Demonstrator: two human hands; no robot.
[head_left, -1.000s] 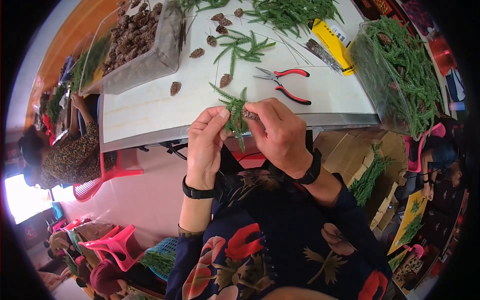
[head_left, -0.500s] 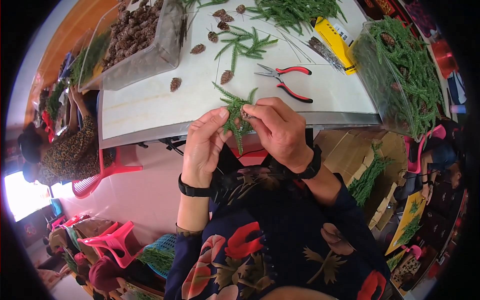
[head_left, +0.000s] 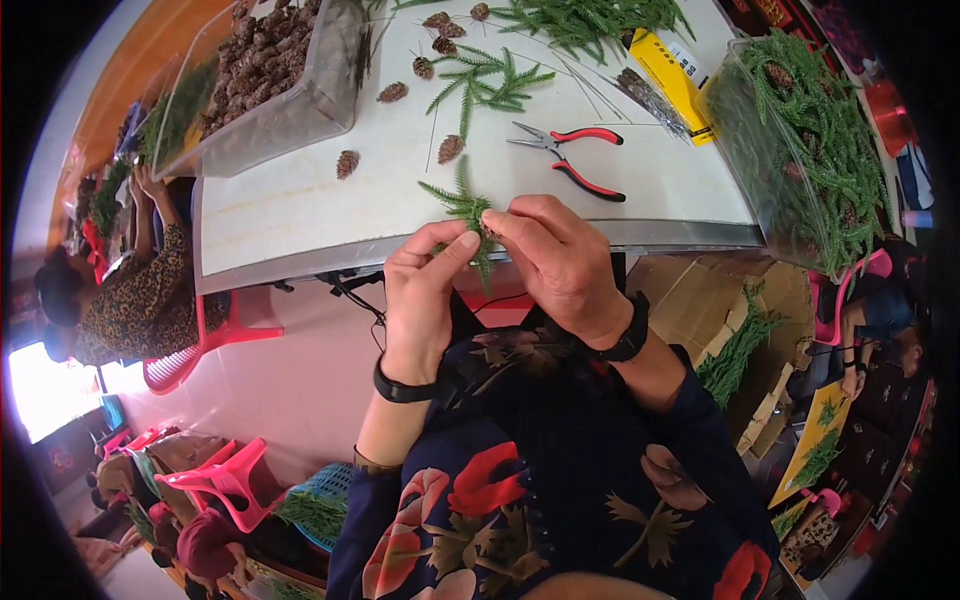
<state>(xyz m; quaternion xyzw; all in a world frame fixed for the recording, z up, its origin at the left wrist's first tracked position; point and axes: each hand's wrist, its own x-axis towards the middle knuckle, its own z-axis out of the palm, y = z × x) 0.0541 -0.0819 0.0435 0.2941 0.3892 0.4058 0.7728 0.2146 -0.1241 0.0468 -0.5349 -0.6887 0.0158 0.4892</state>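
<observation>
Both hands pinch one small green fir sprig just in front of the white table's near edge. My left hand holds it from the left with thumb and forefinger; my right hand grips it from the right. Each wrist wears a black band. Red-handled pliers lie on the table just beyond my right hand. Another loose green sprig and a few pine cones lie farther back.
A clear bin of pine cones stands at the back left, a clear bin of green sprigs at the right, a yellow box between. Another person sits at the left. Pink plastic chairs and cardboard boxes stand on the floor.
Both hands have stayed together on the sprig, working it slightly with the fingers; the view has shifted a little.
</observation>
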